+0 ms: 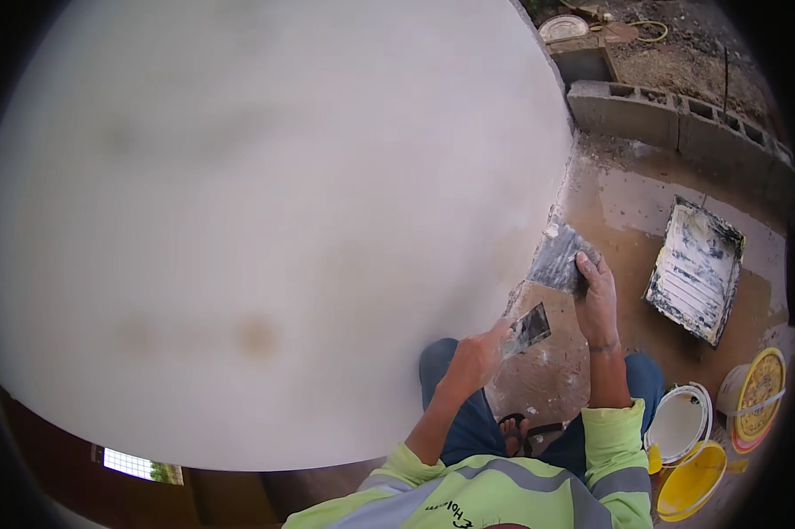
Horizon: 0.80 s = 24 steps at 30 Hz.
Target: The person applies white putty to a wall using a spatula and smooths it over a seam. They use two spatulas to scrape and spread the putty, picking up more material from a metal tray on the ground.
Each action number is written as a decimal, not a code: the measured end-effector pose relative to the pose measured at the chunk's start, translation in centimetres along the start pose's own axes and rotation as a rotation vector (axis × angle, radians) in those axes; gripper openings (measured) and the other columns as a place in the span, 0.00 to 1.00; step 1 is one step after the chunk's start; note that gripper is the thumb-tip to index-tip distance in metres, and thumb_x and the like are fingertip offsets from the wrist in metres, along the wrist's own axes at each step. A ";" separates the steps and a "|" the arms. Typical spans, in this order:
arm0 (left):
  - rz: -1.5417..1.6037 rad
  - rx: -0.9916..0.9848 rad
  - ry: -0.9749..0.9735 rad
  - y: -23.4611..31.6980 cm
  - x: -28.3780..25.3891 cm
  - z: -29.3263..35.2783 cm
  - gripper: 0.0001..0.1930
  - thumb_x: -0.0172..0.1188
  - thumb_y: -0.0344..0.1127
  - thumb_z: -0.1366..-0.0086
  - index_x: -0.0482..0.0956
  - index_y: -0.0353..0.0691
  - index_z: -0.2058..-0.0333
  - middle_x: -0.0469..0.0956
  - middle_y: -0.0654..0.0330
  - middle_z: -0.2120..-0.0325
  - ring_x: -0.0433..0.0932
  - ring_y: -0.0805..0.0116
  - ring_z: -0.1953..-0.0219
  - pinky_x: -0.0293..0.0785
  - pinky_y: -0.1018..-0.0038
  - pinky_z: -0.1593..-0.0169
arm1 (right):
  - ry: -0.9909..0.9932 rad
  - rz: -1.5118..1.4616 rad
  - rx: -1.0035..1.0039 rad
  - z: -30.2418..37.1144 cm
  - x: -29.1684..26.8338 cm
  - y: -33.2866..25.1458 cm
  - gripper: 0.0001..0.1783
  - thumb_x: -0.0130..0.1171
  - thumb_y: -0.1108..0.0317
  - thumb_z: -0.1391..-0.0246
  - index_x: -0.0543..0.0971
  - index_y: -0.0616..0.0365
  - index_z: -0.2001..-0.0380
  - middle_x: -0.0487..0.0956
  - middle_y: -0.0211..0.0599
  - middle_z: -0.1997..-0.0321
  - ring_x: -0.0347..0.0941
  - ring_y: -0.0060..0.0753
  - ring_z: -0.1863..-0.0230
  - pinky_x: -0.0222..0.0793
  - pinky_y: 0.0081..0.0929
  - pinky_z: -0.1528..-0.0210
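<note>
R hand (pixel 599 298): some fingers hidden behind dk blade (pixel 556 260)
Hi-vis top (pixel 538 501): cut off, btm edge
White surface (pixel 283 220): smudges (pixel 258 336) blurred

We're on one head-worn fisheye, left of the pair, looking steeply down. White wall (pixel 265 220) sits close, filling most of our frame; we catch wearer's torso (pixel 512 489) below it, left hand (pixel 481 354) and right hand (pixel 599 298) by its right edge, ground (pixel 631 322) beyond that.
</note>
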<state>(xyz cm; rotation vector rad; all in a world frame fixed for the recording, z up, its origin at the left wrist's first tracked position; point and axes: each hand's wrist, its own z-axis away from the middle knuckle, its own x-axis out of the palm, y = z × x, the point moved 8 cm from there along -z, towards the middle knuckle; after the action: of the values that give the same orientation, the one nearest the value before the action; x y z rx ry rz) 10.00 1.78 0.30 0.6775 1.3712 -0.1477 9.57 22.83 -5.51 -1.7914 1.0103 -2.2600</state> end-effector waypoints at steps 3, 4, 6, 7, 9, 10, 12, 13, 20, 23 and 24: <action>0.068 -0.077 0.045 -2.6 -0.5 1.3 0.11 0.47 0.35 0.30 0.72 0.45 0.52 0.77 0.42 0.75 0.78 0.42 0.69 0.72 0.53 0.66 | 0.008 -0.085 -0.020 -0.6 -1.4 -0.8 0.17 0.54 0.64 0.38 0.74 0.61 0.49 0.77 0.30 0.51 0.74 0.22 0.51 0.67 0.24 0.46; 0.100 -0.071 0.120 -3.5 -1.5 1.8 0.11 0.47 0.35 0.30 0.71 0.45 0.52 0.76 0.42 0.77 0.79 0.45 0.71 0.73 0.56 0.67 | -0.034 -0.092 -0.015 -0.7 -1.2 -0.8 0.17 0.54 0.64 0.38 0.74 0.61 0.49 0.77 0.30 0.51 0.74 0.22 0.51 0.67 0.24 0.46; 0.245 -0.213 0.081 -5.3 -2.2 2.6 0.11 0.46 0.36 0.29 0.70 0.44 0.51 0.76 0.45 0.78 0.80 0.52 0.74 0.73 0.60 0.69 | 0.058 -0.142 -0.036 -0.8 -2.8 -1.1 0.17 0.54 0.64 0.38 0.74 0.58 0.48 0.77 0.29 0.50 0.73 0.23 0.49 0.68 0.25 0.45; 0.399 -0.339 0.004 -6.3 -2.0 3.0 0.11 0.46 0.37 0.28 0.69 0.43 0.51 0.76 0.48 0.79 0.81 0.59 0.76 0.74 0.65 0.71 | 0.027 -0.139 -0.033 -1.0 -3.4 -1.2 0.17 0.54 0.64 0.38 0.74 0.58 0.48 0.77 0.29 0.50 0.73 0.23 0.49 0.68 0.25 0.45; 0.528 -0.356 0.070 -7.3 -3.2 3.3 0.11 0.45 0.37 0.27 0.68 0.39 0.51 0.76 0.51 0.78 0.80 0.65 0.76 0.74 0.70 0.72 | 0.132 -0.178 -0.010 -1.4 -5.4 -1.0 0.17 0.55 0.64 0.38 0.74 0.57 0.48 0.77 0.30 0.48 0.73 0.24 0.48 0.68 0.27 0.45; 0.657 -0.371 0.096 -7.5 -3.7 3.5 0.12 0.45 0.37 0.27 0.67 0.36 0.51 0.77 0.55 0.76 0.80 0.71 0.77 0.73 0.74 0.72 | 0.118 -0.170 -0.004 -1.7 -5.6 -0.9 0.17 0.55 0.64 0.38 0.74 0.57 0.48 0.77 0.30 0.48 0.73 0.24 0.48 0.68 0.27 0.45; 0.742 -0.357 0.155 -7.6 -6.2 3.9 0.12 0.46 0.35 0.27 0.67 0.33 0.52 0.77 0.56 0.72 0.81 0.70 0.75 0.74 0.75 0.71 | 0.134 -0.153 -0.065 -1.9 -6.5 -1.1 0.16 0.55 0.64 0.38 0.74 0.56 0.48 0.77 0.30 0.49 0.74 0.25 0.48 0.69 0.29 0.45; 0.817 -0.343 0.201 -7.7 -7.8 4.2 0.11 0.46 0.33 0.27 0.66 0.31 0.53 0.77 0.56 0.69 0.81 0.70 0.72 0.75 0.77 0.70 | 0.136 -0.141 -0.057 -2.0 -6.6 -0.9 0.16 0.55 0.65 0.39 0.74 0.56 0.49 0.78 0.30 0.50 0.74 0.25 0.48 0.69 0.29 0.45; 0.569 0.115 0.615 -6.8 -22.5 7.1 0.11 0.50 0.28 0.30 0.67 0.30 0.52 0.81 0.50 0.64 0.82 0.65 0.61 0.77 0.74 0.60 | 0.164 -0.093 -0.024 -2.5 -7.2 -0.9 0.15 0.58 0.67 0.41 0.76 0.57 0.51 0.79 0.28 0.52 0.75 0.26 0.50 0.70 0.29 0.47; 0.072 0.177 0.955 -2.7 -29.4 9.4 0.20 0.46 0.47 0.27 0.70 0.31 0.58 0.82 0.51 0.64 0.82 0.67 0.67 0.74 0.77 0.63 | 0.158 -0.087 -0.005 -3.1 -6.8 -0.3 0.15 0.57 0.69 0.41 0.75 0.57 0.51 0.79 0.28 0.51 0.75 0.25 0.50 0.71 0.28 0.46; -0.054 0.235 1.041 -1.8 -31.6 10.3 0.25 0.47 0.53 0.28 0.70 0.30 0.55 0.82 0.50 0.65 0.82 0.66 0.69 0.72 0.78 0.66 | 0.146 -0.083 -0.018 -3.3 -6.5 -0.1 0.15 0.56 0.69 0.41 0.75 0.56 0.50 0.78 0.28 0.51 0.75 0.25 0.50 0.71 0.28 0.46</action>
<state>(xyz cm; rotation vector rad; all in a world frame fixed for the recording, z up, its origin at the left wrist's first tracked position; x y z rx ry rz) 10.93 -14.02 29.57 0.9712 2.3947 0.0177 8.64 27.28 -11.25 -1.7272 0.9998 -2.4704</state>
